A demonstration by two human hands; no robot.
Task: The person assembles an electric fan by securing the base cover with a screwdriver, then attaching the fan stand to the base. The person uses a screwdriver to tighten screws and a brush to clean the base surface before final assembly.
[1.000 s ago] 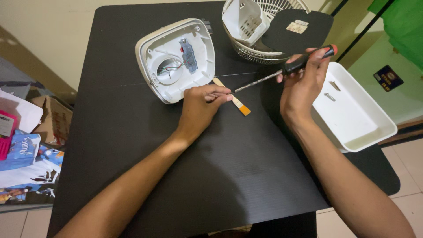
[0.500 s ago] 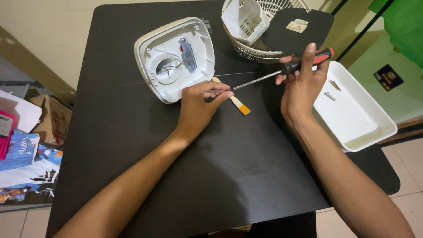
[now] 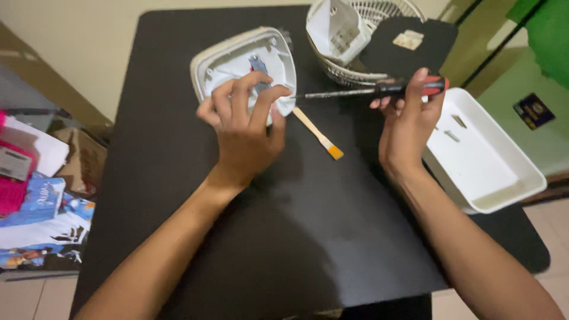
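A white plastic housing (image 3: pixel 228 56), open side up with grey parts inside, lies at the back of the black table (image 3: pixel 284 225). My left hand (image 3: pixel 246 130) rests over its near edge, fingers spread and touching it. My right hand (image 3: pixel 409 124) is shut on a screwdriver (image 3: pixel 379 90) with a black and red handle; its shaft points left, the tip at the housing's right edge beside my left fingers. A small brush (image 3: pixel 318 134) with a wooden handle and orange tip lies on the table between my hands.
A white wire basket (image 3: pixel 367 41) with a white plastic part and a black panel (image 3: pixel 409 44) stands at the back. A white rectangular tray (image 3: pixel 483 154) with a few screws sits at the right edge. Boxes and papers (image 3: pixel 29 178) lie on the floor at left.
My left hand has moved from the brush up onto the housing and spread its fingers. The screwdriver tip has swung left to the housing's edge. The view has shifted a little.
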